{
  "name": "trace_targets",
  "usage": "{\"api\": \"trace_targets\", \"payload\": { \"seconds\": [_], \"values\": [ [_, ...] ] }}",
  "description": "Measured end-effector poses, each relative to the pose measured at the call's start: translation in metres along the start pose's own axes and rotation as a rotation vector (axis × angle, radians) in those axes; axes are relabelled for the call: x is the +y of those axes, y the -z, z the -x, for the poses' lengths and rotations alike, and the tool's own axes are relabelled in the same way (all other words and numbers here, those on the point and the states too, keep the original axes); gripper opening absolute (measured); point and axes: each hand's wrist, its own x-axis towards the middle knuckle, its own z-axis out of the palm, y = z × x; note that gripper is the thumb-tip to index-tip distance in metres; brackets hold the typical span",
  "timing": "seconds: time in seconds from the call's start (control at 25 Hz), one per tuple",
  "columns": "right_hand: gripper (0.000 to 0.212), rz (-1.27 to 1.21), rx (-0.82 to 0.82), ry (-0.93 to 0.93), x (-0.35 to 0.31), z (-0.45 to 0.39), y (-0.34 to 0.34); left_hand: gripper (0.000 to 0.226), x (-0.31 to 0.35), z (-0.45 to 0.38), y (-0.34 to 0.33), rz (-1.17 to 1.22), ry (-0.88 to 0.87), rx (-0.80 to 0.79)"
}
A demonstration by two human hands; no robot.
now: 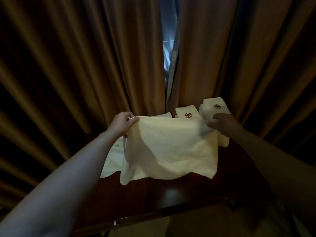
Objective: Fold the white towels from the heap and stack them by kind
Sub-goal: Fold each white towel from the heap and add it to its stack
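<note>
I hold a white towel spread out in the air above a dark wooden table. My left hand pinches its upper left corner and my right hand grips its upper right corner. The lower edge hangs loose and wavy. Behind it stand folded towel stacks: one with a red flower logo, a taller one with a dark flower logo, and a low one mostly hidden. Unfolded white cloth of the heap lies at the left, partly covered by the held towel.
Brown pleated curtains hang right behind the table, with a narrow gap showing pale light. The table's near edge runs across below my arms. The room is dim.
</note>
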Motion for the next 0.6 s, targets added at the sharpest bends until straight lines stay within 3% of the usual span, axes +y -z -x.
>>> {"api": "trace_targets", "payload": {
  "seconds": [0.2, 0.36, 0.6],
  "values": [
    [0.018, 0.014, 0.126, -0.002, 0.015, -0.023, -0.017, 0.026, -0.006, -0.021, -0.042, 0.152, 0.161, -0.018],
    [0.025, 0.072, 0.232, 0.075, 0.026, -0.051, -0.009, 0.029, 0.005, -0.037, -0.052, -0.048, 0.084, 0.173],
    [0.022, 0.082, 0.520, 0.193, 0.004, -0.081, 0.026, 0.022, 0.049, -0.045, -0.041, 0.050, -0.080, 0.460]
  ]
}}
